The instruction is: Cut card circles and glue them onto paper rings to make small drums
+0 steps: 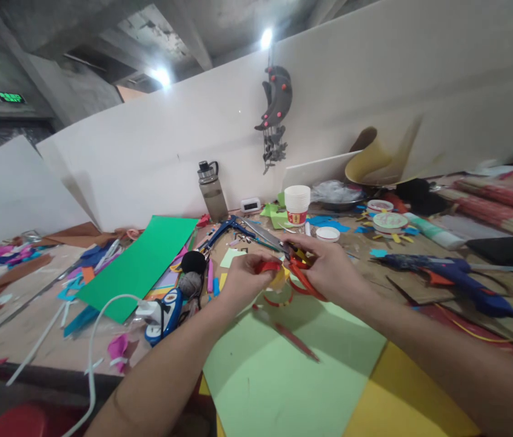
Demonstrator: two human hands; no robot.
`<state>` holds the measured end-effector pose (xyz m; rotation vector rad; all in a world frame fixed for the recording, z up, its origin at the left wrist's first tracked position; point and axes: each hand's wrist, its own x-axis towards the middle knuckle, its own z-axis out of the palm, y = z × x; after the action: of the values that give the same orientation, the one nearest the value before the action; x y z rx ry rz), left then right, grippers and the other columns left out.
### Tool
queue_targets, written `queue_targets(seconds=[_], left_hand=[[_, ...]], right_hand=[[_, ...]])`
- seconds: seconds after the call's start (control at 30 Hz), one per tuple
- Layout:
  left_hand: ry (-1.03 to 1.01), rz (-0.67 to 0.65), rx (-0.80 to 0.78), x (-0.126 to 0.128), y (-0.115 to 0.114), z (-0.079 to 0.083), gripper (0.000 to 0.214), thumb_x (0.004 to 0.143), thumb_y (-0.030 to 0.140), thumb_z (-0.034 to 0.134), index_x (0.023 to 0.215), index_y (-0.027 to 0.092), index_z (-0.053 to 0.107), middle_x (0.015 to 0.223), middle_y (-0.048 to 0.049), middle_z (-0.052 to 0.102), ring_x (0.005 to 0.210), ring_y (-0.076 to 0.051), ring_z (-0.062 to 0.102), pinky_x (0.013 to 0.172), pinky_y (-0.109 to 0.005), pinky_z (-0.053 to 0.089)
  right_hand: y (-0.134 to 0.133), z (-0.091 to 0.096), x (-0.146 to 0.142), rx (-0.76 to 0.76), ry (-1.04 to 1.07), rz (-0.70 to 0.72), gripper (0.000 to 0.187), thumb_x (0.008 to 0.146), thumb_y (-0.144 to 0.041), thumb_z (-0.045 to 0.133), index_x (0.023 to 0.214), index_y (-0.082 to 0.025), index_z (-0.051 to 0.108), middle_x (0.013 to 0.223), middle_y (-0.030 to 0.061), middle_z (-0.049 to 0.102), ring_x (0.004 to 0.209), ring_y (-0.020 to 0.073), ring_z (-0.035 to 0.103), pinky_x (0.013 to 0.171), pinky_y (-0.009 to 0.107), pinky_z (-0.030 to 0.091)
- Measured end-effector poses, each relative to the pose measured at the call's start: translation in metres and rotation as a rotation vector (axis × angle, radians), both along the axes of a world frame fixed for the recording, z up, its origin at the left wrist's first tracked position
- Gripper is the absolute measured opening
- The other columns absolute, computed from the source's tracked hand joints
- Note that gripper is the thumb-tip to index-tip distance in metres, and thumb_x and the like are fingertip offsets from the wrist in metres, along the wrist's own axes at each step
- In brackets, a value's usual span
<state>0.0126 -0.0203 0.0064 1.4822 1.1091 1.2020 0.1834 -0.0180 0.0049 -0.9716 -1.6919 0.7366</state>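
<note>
White panelling (pixel 156 133) closes off the back of a crowded worktop (pixel 68 352). At far left, a dark green sheet (pixel 142 261) lies flat, apparently set aside to leave room in front of the person. Next to it, a white cable (pixel 115 297) runs to a blue-and-white unit (pixel 165 315), kept near the edge, presumably for reach. A bottle (pixel 213 194) stands upright at the rear, likely out of harm's way.

At centre, the left hand (pixel 254 276) has its grip pinched closed on a small red piece (pixel 268 266), held by the fingertips, which seems to suit fine handling. Below lies a pale green sheet (pixel 293 376), bearing a reddish pencil (pixel 297 341) and perhaps serving as a clean surface.

Just right, the right hand (pixel 331 267) has its grip closed around orange-handled scissors (pixel 302 279); the blades point away, clear of both hands. Whether they are parted cannot be told. Further right, a glue gun (pixel 447 278) lies on its side, within easy reach.
</note>
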Motion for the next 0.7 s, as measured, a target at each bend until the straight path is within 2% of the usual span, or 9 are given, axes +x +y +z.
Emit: queue_targets(seconds=[0.17, 0.27, 0.37, 0.47, 0.57, 0.63, 0.7], left_hand=[[0.025, -0.096, 0.041, -0.001, 0.000, 0.002, 0.014, 0.059, 0.009, 0.065, 0.067, 0.018, 0.072, 0.071, -0.0017, 0.070, 0.069, -0.016, 0.062, 0.066, -0.025, 0.049], [0.112, -0.057, 0.048, -0.003, 0.002, 0.000, 0.018, 0.060, 0.009, 0.064, 0.071, 0.020, 0.074, 0.072, -0.0018, 0.071, 0.068, -0.017, 0.063, 0.065, -0.026, 0.049], [0.166, 0.008, 0.040, -0.005, 0.004, -0.003, 0.022, 0.060, 0.006, 0.064, 0.073, 0.021, 0.074, 0.075, -0.0020, 0.072, 0.070, -0.017, 0.064, 0.068, -0.028, 0.049], [0.058, 0.026, -0.007, -0.008, 0.010, -0.004, 0.013, 0.062, 0.011, 0.069, 0.072, 0.019, 0.073, 0.073, -0.0025, 0.071, 0.068, -0.016, 0.062, 0.066, -0.026, 0.048], [-0.013, 0.056, 0.008, -0.016, 0.022, -0.006, 0.012, 0.063, 0.020, 0.075, 0.075, 0.017, 0.073, 0.076, -0.0029, 0.070, 0.069, -0.014, 0.060, 0.066, -0.024, 0.046], [-0.168, 0.184, -0.039, -0.025, 0.033, -0.006, 0.019, 0.063, 0.027, 0.077, 0.077, 0.017, 0.071, 0.071, -0.0011, 0.068, 0.061, -0.011, 0.058, 0.061, -0.023, 0.045], [-0.339, 0.302, -0.023, -0.035, 0.043, -0.005, 0.025, 0.062, 0.030, 0.078, 0.079, 0.016, 0.068, 0.073, -0.0008, 0.068, 0.063, -0.011, 0.059, 0.064, -0.023, 0.046]], right_hand=[[-0.002, 0.004, -0.001, -0.013, 0.011, 0.018, 0.043, 0.070, -0.023, 0.069, 0.113, -0.019, 0.072, 0.117, 0.0083, 0.072, 0.109, 0.0283, 0.066, 0.100, 0.046, 0.049], [-0.001, 0.005, -0.001, -0.064, 0.046, 0.039, 0.046, 0.069, -0.027, 0.071, 0.114, -0.018, 0.071, 0.120, 0.0100, 0.071, 0.110, 0.0294, 0.065, 0.099, 0.046, 0.050], [0.002, 0.004, -0.001, -0.135, 0.104, 0.043, 0.053, 0.066, -0.027, 0.072, 0.118, -0.016, 0.069, 0.114, 0.0106, 0.072, 0.102, 0.0286, 0.068, 0.091, 0.043, 0.054], [0.006, 0.004, 0.003, -0.202, 0.115, 0.029, 0.062, 0.064, -0.027, 0.072, 0.124, -0.015, 0.065, 0.097, 0.0085, 0.075, 0.086, 0.0253, 0.070, 0.078, 0.038, 0.057], [0.008, 0.012, 0.015, -0.241, 0.015, 0.096, 0.066, 0.064, -0.031, 0.074, 0.127, -0.017, 0.064, 0.091, 0.0057, 0.074, 0.079, 0.0222, 0.069, 0.070, 0.034, 0.056], [0.007, 0.021, 0.025, -0.266, -0.126, 0.167, 0.068, 0.064, -0.038, 0.076, 0.129, -0.019, 0.063, 0.094, 0.0055, 0.074, 0.081, 0.0224, 0.068, 0.070, 0.033, 0.055], [0.006, 0.032, 0.034, -0.268, -0.349, 0.197, 0.066, 0.065, -0.045, 0.075, 0.126, -0.021, 0.065, 0.094, 0.0052, 0.074, 0.082, 0.0240, 0.068, 0.070, 0.034, 0.054]])
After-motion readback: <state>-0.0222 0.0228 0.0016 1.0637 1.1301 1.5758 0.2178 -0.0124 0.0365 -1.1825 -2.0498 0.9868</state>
